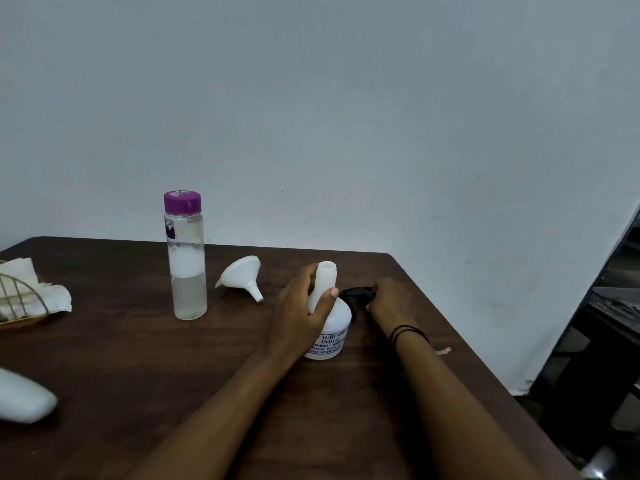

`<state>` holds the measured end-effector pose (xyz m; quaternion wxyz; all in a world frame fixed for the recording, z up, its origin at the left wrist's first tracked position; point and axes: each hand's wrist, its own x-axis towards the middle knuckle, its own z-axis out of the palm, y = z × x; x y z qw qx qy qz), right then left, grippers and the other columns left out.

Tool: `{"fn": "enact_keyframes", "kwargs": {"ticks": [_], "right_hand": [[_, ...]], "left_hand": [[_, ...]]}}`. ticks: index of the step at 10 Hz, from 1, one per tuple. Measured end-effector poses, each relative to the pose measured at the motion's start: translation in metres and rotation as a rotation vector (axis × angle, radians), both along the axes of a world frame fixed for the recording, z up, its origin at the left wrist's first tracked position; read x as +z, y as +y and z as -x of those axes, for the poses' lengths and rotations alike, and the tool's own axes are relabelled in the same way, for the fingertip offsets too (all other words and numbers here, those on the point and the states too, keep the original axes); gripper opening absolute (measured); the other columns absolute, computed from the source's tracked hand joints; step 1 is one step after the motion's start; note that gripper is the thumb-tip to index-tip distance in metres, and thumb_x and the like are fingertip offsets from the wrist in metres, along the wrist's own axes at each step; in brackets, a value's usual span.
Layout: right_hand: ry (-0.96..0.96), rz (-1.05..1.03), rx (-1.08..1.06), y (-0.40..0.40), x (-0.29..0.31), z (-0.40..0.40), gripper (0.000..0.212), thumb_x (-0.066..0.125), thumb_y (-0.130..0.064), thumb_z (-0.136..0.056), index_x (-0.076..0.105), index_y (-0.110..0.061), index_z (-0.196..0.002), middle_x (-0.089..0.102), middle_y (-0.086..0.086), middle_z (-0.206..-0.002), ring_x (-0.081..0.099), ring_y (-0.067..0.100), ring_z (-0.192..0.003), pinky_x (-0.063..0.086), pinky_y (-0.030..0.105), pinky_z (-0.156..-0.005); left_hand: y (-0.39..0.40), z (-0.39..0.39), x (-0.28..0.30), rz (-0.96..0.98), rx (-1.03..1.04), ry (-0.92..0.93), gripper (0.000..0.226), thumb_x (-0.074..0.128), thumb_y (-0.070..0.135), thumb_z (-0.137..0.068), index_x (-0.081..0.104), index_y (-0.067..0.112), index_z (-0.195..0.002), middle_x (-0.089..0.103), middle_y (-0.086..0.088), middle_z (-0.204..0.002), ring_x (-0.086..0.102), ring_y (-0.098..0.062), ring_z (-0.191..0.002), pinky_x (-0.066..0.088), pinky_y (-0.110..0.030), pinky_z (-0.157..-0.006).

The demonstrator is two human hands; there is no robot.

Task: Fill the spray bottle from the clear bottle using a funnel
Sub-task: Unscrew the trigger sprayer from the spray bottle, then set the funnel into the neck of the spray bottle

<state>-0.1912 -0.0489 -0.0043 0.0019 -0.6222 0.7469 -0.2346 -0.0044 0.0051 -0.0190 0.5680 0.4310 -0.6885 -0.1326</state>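
My left hand [301, 313] reaches toward twelve o'clock, fingers curled and thumb [327, 299] pressed across, closed around the spray bottle [332, 318] at its neck. My right hand [389, 301] lies at three o'clock of the left, knuckles up, fingers folded over a black sprayer head [356, 294]. A black band [408, 332] circles my right wrist. Both forearms are bare.

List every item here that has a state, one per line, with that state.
Spray bottle: upright on the table, neck open, top off.
Clear bottle: upright, purple cap on, partly full.
Funnel: lying on its side, unused.
Spray top: off the bottle, in the right hand.
Left hand: gripping the spray bottle.
Right hand: closed on the spray top.
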Motion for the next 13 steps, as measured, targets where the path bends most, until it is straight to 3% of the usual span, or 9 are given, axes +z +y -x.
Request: {"fn": "enact_keyframes", "kwargs": {"ticks": [3,5,7,8,9,10,11,12,13], "right_hand": [[-0.013,-0.015,0.018,0.0,-0.005,-0.003,0.019,0.064,-0.014,-0.085,0.055,-0.009,-0.102,0.06,0.016,-0.114,0.059,0.035,-0.104,0.048,0.037,-0.08],[-0.071,0.142,0.033,0.013,0.007,-0.013,0.028,0.06,-0.026,-0.09,0.059,-0.008,-0.111,0.061,0.015,-0.119,0.057,0.035,-0.11,0.049,0.041,-0.091],[-0.308,0.893,0.342,0.059,0.052,-0.056,0.005,0.061,-0.012,-0.088,0.062,-0.011,-0.083,0.057,-0.005,-0.08,0.056,0.015,-0.073,0.041,0.023,-0.064],[-0.289,1.074,0.578,0.084,0.062,-0.09,0.008,0.059,-0.007,-0.088,0.06,-0.01,-0.081,0.054,-0.007,-0.079,0.048,0.006,-0.069,0.035,0.01,-0.066],[-0.301,0.949,0.711,0.099,0.049,-0.132,0.009,0.06,-0.004,-0.087,0.061,-0.011,-0.082,0.056,-0.005,-0.079,0.051,0.007,-0.07,0.038,0.014,-0.067],[-0.29,0.657,0.745,0.105,0.025,-0.165,0.007,0.057,-0.006,-0.092,0.063,-0.008,-0.095,0.06,0.001,-0.092,0.055,0.013,-0.082,0.044,0.023,-0.076],[-0.192,0.415,0.636,0.093,0.004,-0.181,0.017,0.048,-0.011,-0.096,0.056,-0.009,-0.11,0.058,0.008,-0.11,0.054,0.024,-0.097,0.041,0.029,-0.077],[-0.216,0.217,0.502,0.079,-0.001,-0.191,0.028,0.044,-0.012,-0.095,0.047,-0.011,-0.122,0.053,0.011,-0.125,0.051,0.029,-0.112,0.043,0.035,-0.086],[-0.194,0.06,0.411,0.06,-0.004,-0.197,0.032,0.044,-0.013,-0.096,0.046,-0.009,-0.127,0.048,0.015,-0.132,0.047,0.035,-0.119,0.04,0.039,-0.094]], "left_hand": [[0.001,-0.002,0.001,-0.011,-0.022,0.033,0.037,0.069,0.032,-0.091,0.06,0.021,-0.125,0.063,0.02,-0.11,0.058,0.009,-0.099,0.039,0.0,-0.082],[0.0,-0.013,0.004,-0.057,0.018,0.106,0.049,0.047,0.055,-0.09,0.063,0.021,-0.12,0.068,0.014,-0.11,0.061,0.006,-0.104,0.044,-0.005,-0.08],[-0.01,-0.029,0.005,-0.085,0.182,0.173,0.017,0.057,0.031,-0.099,0.068,0.02,-0.092,0.068,0.013,-0.078,0.063,-0.002,-0.08,0.049,-0.02,-0.066],[-0.015,-0.039,0.005,-0.133,0.244,0.199,0.017,0.061,0.022,-0.096,0.067,0.015,-0.082,0.066,0.009,-0.069,0.062,-0.005,-0.071,0.049,-0.03,-0.063],[-0.015,-0.049,0.004,-0.177,0.26,0.173,0.022,0.052,0.023,-0.095,0.067,0.009,-0.086,0.069,-0.001,-0.079,0.066,-0.017,-0.08,0.053,-0.035,-0.074],[-0.014,-0.065,-0.001,-0.264,0.269,0.186,0.018,0.049,0.004,-0.099,0.066,0.004,-0.104,0.07,-0.021,-0.107,0.064,-0.029,-0.094,0.055,-0.04,-0.089],[-0.015,-0.079,-0.002,-0.39,0.294,0.165,0.021,0.053,-0.003,-0.097,0.068,-0.002,-0.111,0.069,-0.025,-0.113,0.063,-0.034,-0.099,0.045,-0.026,-0.085],[-0.016,-0.092,-0.005,-0.477,0.316,0.147,0.014,0.058,0.002,-0.093,0.071,0.006,-0.096,0.07,-0.007,-0.093,0.066,-0.017,-0.087,0.044,-0.016,-0.074],[-0.015,-0.097,-0.011,-0.482,0.353,0.194,0.018,0.056,-0.004,-0.092,0.071,0.006,-0.09,0.066,0.003,-0.082,0.054,0.006,-0.066,0.044,-0.003,-0.063]]}}
